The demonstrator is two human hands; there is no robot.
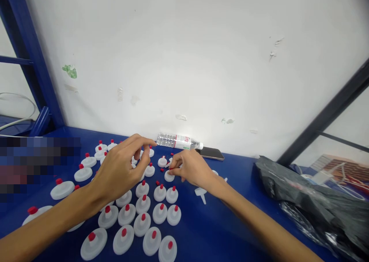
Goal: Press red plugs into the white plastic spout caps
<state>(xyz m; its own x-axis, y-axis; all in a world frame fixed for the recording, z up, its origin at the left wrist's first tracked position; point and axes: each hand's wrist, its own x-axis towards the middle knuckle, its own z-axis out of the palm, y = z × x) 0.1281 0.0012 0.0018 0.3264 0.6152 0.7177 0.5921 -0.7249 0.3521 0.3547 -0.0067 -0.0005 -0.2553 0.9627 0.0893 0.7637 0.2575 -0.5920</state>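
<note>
Many white round lids with spouts, most topped by small red caps, stand in rough rows on a blue table; one capped lid (123, 239) is near the front. My right hand (191, 167) pinches a small red cap at the spout of a white lid (169, 176), and its fingers partly hide the cap. My left hand (123, 166) hovers over the rows to the left, thumb and index finger curved and apart, with nothing visible between them. Loose red caps (157, 183) lie near the right hand. An uncapped white lid (201, 192) lies tipped over beneath the right wrist.
A clear plastic bottle (180, 141) lies along the wall beside a dark phone (211, 153). Black plastic bags (314, 200) are heaped at the right edge. Blue metal frame posts (34, 54) rise at the left, and a dark post (323, 115) slants at the right.
</note>
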